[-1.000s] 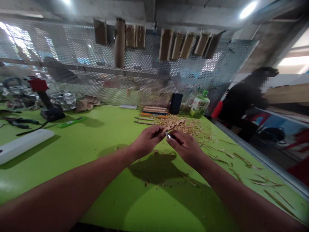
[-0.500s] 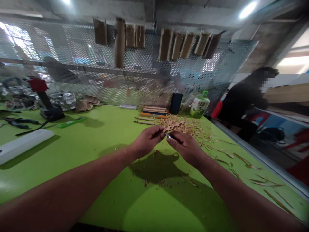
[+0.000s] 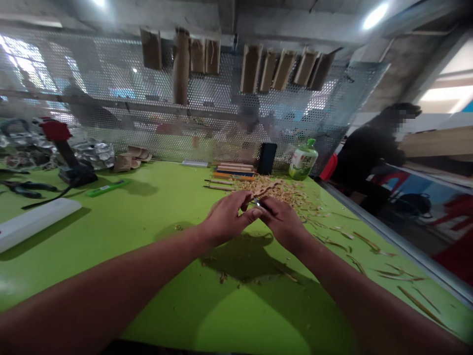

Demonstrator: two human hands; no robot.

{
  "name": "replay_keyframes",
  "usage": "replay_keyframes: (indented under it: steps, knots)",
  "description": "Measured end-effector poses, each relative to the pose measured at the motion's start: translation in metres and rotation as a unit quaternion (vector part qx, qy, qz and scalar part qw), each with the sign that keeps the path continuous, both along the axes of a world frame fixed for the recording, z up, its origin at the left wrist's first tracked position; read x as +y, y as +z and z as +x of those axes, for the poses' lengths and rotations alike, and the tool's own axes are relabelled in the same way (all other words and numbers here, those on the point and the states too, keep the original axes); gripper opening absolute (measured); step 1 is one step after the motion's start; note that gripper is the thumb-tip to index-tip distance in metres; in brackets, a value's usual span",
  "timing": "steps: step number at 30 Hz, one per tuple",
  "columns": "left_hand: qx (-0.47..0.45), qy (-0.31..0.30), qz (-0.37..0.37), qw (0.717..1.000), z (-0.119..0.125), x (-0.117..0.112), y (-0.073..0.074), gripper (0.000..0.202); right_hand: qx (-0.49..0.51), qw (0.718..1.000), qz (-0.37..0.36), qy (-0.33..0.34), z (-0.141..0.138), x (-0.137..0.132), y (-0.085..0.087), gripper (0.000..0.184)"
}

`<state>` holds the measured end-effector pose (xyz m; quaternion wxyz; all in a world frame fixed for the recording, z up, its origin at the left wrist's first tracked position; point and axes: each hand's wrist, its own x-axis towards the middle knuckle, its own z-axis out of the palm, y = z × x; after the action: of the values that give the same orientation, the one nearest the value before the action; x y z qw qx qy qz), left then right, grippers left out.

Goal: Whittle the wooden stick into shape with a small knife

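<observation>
Over the green table (image 3: pixel 155 231) my two hands meet above a scatter of chips. My left hand (image 3: pixel 226 218) pinches a thin carved wooden piece (image 3: pixel 266 187) that sticks out beyond my fingers. My right hand (image 3: pixel 283 222) is closed round a small carving knife (image 3: pixel 258 202), its metal tip showing between the two hands and touching the wood. A heap of wood shavings (image 3: pixel 291 195) lies just behind my hands.
Carving tools and flat wooden strips (image 3: pixel 231 173) lie at the back by a dark box (image 3: pixel 267 158) and a green bottle (image 3: pixel 302 160). A white tray (image 3: pixel 35 223), a green pen (image 3: pixel 108 188) and a red-topped tool (image 3: pixel 61 143) stand left. A person in black (image 3: pixel 373 153) sits at right.
My left thumb has slid forward against the blade and the wooden piece has shifted slightly; both hands stay together in the same spot.
</observation>
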<state>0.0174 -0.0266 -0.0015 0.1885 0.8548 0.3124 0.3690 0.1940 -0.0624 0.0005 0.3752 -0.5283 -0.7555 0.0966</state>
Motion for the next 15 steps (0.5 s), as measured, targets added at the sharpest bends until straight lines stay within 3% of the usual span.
replay_keyframes:
  steps: [6,10,15]
  knots:
    - [-0.007,0.038,-0.019,0.999,0.005,-0.007,0.002,0.027,-0.039,0.996,0.042,-0.061,-0.003,-0.002,-0.003,0.024]
    - [-0.038,0.021,-0.053,0.998,0.007,-0.009,-0.002,0.024,-0.08,0.989,0.05,-0.113,-0.004,-0.003,-0.001,0.027]
    - [-0.12,-0.01,-0.115,0.986,0.01,-0.003,-0.011,0.022,-0.142,0.981,0.067,-0.115,-0.003,-0.001,-0.002,0.038]
